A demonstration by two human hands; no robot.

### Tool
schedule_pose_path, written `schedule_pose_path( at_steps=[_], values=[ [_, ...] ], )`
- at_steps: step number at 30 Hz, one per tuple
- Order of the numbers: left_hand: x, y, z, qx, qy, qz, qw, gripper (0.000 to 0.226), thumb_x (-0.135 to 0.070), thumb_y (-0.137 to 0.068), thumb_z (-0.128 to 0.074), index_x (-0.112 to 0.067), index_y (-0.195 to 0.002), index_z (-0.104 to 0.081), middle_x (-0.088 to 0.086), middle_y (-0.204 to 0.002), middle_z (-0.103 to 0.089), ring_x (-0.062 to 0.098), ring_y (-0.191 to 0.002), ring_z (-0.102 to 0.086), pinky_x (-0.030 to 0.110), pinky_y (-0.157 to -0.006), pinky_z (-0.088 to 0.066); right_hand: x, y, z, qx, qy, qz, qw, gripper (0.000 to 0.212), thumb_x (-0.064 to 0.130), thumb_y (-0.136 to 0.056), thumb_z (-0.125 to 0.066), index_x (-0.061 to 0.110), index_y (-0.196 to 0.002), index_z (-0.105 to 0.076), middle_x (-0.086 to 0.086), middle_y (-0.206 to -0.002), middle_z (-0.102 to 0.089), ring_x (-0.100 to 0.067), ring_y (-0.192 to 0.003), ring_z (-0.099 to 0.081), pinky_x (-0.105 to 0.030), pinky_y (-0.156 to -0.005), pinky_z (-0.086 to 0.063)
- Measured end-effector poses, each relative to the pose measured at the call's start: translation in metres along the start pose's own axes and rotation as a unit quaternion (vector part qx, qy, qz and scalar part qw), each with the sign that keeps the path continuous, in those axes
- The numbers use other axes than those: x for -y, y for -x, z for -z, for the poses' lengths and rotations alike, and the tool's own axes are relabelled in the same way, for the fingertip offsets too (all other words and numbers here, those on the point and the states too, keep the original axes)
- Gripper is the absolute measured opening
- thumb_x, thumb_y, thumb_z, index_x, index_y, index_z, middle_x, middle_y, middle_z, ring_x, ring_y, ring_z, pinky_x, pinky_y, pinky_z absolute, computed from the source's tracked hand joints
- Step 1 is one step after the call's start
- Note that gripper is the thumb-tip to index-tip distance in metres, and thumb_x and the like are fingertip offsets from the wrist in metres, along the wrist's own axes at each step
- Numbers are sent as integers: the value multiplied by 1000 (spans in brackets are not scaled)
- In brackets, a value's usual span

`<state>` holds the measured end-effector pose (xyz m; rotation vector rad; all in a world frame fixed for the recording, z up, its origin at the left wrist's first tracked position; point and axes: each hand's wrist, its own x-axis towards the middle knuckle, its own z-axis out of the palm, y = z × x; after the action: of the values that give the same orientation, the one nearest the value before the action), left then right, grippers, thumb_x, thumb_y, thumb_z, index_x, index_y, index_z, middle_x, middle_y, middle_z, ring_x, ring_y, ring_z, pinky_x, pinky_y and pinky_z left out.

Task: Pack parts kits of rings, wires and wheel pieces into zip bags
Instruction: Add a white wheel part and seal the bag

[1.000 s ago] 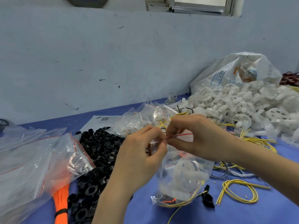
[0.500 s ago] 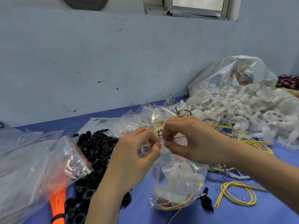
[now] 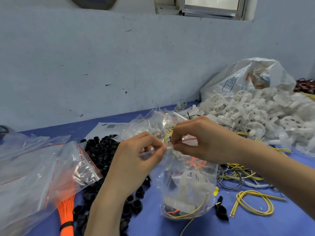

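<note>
A clear zip bag (image 3: 185, 189) hangs between my hands above the blue table (image 3: 255, 225). Inside it are white wheel pieces, a yellow wire, an orange wire and black parts. My left hand (image 3: 134, 160) pinches the left end of the bag's red-lined zip strip. My right hand (image 3: 201, 140) pinches the strip just to the right of it. The two pinches nearly touch. A coiled yellow wire (image 3: 252, 203) lies on the table to the right of the bag. Black rings (image 3: 102, 150) are heaped behind and under my left forearm.
A stack of empty zip bags (image 3: 34, 167) covers the left. An orange wire bundle (image 3: 66, 217) pokes out beneath it. Filled bags (image 3: 153, 125) lie behind my hands. White wheel pieces (image 3: 255, 114) spill from a large sack (image 3: 247, 77) at right, with tangled wires (image 3: 238, 174) in front.
Both hands stayed pinched on the bag's zip strip, with the pinch points shifting slightly along it. The view tilted a little; the bag still hangs between my hands.
</note>
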<state>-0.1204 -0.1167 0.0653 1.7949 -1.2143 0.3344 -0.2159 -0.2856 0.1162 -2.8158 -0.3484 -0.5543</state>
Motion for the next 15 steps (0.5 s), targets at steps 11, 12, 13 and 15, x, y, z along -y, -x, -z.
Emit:
schedule_pose_path(
  at_steps=[11, 12, 13, 15],
  values=[
    [-6, -1, -6, 17, 26, -17, 999, 10, -24, -80, -64, -16, -75, -69, -6, -75, -61, 15, -69, -59, 30, -63, -46, 2, 0, -6, 1, -18, 6, 1000, 4, 11, -82, -66, 13, -84, -69, 9, -77, -63, -10, -72, -57, -24, -71, -44],
    [-6, -1, -5, 17, 30, -16, 999, 10, -23, -80, -65, -16, -74, -68, -7, -76, -60, 16, -69, -59, 27, -61, -46, 2, 1, -6, 5, -17, 7, 1000, 3, 13, -83, -66, 14, -85, -69, 9, -78, -63, -10, -73, -58, -25, -72, -45],
    [-6, 0, -4, 16, 29, -15, 999, 10, -23, -81, -65, -16, -74, -68, -8, -76, -60, 16, -68, -59, 22, -59, -46, 2, 1, -5, 8, -15, 7, 1000, 3, 15, -84, -66, 15, -86, -69, 10, -79, -64, -9, -74, -58, -27, -73, -46],
    [-3, 0, -2, 5, 18, -8, 1000, 12, -20, -83, -70, -18, -72, -67, -10, -76, -59, 14, -68, -58, 11, -58, -41, -2, 1, -1, 12, -2, -2, 1000, 4, 20, -86, -66, 17, -86, -68, 10, -81, -65, -8, -76, -58, -30, -75, -47]
  ],
)
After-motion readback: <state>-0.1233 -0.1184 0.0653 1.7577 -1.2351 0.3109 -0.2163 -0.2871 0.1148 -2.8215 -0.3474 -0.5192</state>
